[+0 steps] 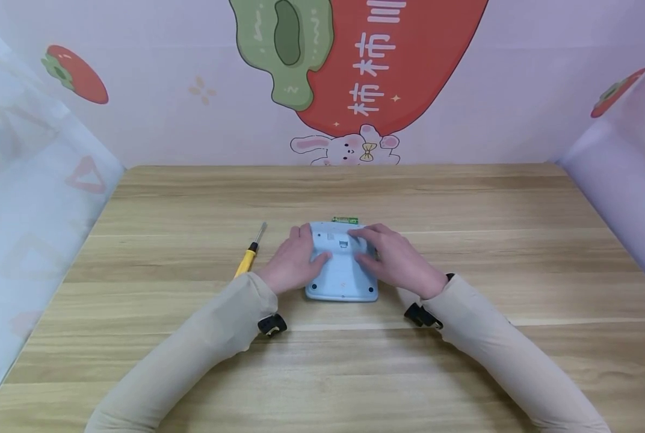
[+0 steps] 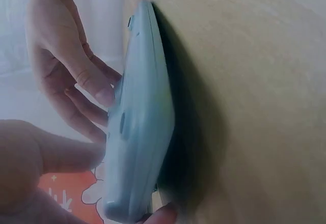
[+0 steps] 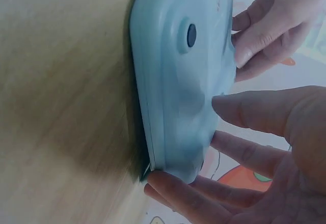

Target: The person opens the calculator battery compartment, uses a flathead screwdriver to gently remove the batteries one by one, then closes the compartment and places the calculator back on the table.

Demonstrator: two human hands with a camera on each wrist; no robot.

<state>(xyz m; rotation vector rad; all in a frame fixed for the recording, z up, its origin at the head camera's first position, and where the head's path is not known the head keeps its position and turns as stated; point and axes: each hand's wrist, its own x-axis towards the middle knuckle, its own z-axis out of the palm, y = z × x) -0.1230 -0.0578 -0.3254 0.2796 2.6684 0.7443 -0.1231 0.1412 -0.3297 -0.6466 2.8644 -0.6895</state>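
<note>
A light blue calculator [image 1: 342, 273] lies back side up on the table, showing its dark round feet and a small latch recess. At its left edge, my left hand [image 1: 295, 258] grips it, thumb over the back and a fingertip [image 2: 165, 215] low at the edge. My right hand [image 1: 401, 258] holds the right side. Its thumb [image 3: 237, 109] presses the back, the index finger reaches toward the latch area, and another fingertip [image 3: 159, 178] is at the rim near the table. A green battery [image 1: 345, 220] lies just beyond the far edge.
A screwdriver [image 1: 249, 255] with a yellow handle lies left of the left hand, its tip pointing away. The wood-grain table [image 1: 463, 373] ends at a printed backdrop [image 1: 165, 108] behind, with pale cloth at both sides.
</note>
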